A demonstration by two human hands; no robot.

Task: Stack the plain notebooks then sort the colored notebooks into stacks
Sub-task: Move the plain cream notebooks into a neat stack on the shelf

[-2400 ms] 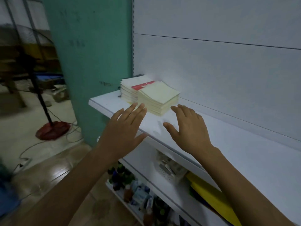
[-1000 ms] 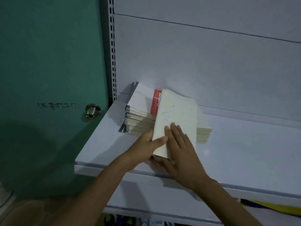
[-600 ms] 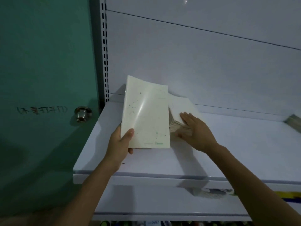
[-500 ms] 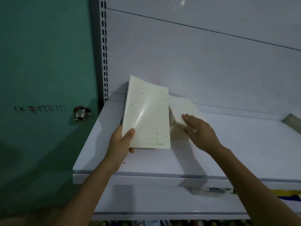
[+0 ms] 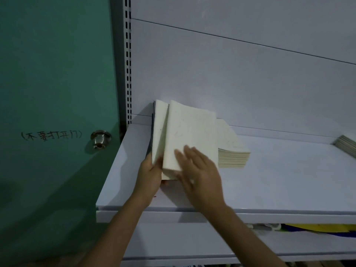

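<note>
just left of the flat stack [image 5: 234, 155], plain notebooks [image 5: 189, 132] are held tilted, their lower edge gripped by the left hand [image 5: 149, 176]; the front cover is pressed by straight fingers of the right hand [image 5: 200, 170]; being fanned apart, one could be dropped before stacking.

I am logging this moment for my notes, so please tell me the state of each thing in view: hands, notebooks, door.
left hand: grips the back notebook at its lower edge.
right hand: fingers straight, laid on the front notebook.
back notebook: held tilted up.
front notebook: tilted up, in front of the back one.
plain stack: lies flat on the shelf.
door: shut.
</note>
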